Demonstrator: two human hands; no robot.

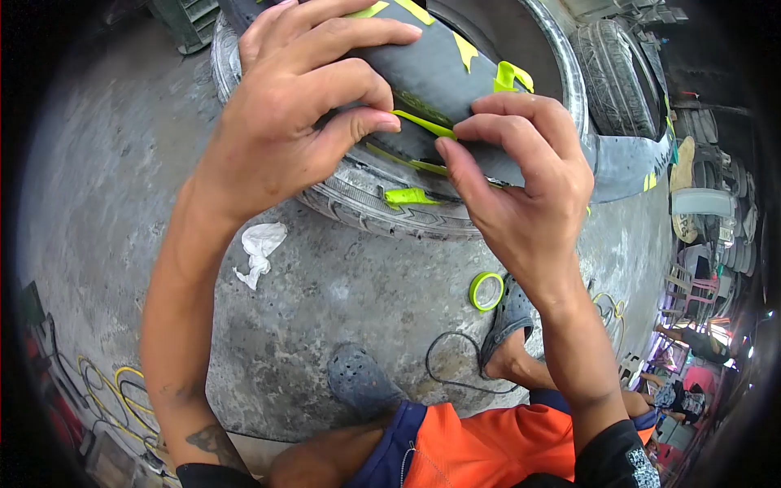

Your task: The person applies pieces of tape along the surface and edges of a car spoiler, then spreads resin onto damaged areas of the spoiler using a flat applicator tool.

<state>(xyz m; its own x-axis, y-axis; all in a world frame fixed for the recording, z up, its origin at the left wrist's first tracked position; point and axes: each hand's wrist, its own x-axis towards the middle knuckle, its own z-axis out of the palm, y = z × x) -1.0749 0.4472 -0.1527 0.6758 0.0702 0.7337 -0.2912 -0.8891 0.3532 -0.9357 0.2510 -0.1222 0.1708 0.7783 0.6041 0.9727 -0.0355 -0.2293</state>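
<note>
Left hand (289, 122) and right hand (529, 167): each grip pinches one end of a yellow-green tape strip (429, 125), at the grey panel (423, 57) atop the tire (346, 205). Uneven tension could skew or tear the strip; dust could weaken adhesion. Stained concrete floor (309, 325); white cloth (262, 244) and tape roll (474, 296) near the tire. Beyond the tire: second tire (610, 77), people (687, 400).

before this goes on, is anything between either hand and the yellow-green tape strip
Nothing visible: the tape strip spans from the fingertips of the left hand to those of the right hand, unobstructed.
</note>
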